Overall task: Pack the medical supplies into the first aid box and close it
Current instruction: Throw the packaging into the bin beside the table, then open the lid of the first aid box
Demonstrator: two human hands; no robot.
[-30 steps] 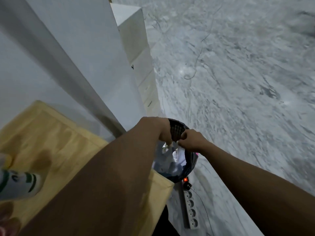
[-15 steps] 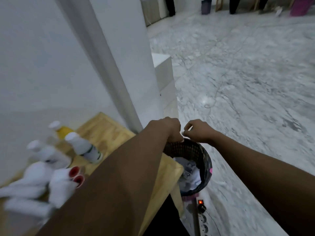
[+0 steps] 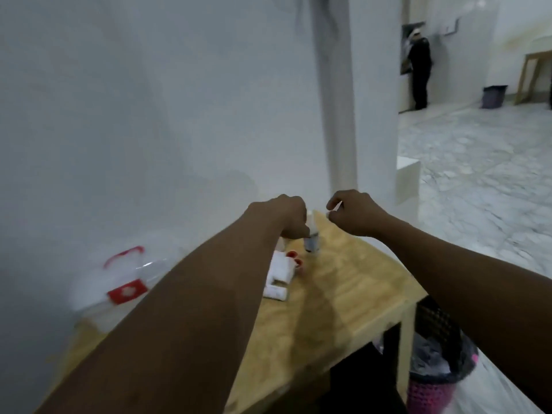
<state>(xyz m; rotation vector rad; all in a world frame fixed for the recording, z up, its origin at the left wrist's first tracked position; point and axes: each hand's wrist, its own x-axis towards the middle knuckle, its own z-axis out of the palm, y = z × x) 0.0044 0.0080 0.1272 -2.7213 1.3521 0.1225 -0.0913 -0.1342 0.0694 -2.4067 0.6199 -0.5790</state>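
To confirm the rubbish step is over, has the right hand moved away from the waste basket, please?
Yes: the right hand has left the waste basket's rim and is now above the table's far corner.

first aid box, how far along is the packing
Nothing looks packed yet: the clear first aid box stands left on the table, no supplies visible inside. In hand: left hand and right hand, both curled, hover by the bottle; blur hides any grip. Left: bottle, bandage rolls and red-capped items go in, then the box gets closed.
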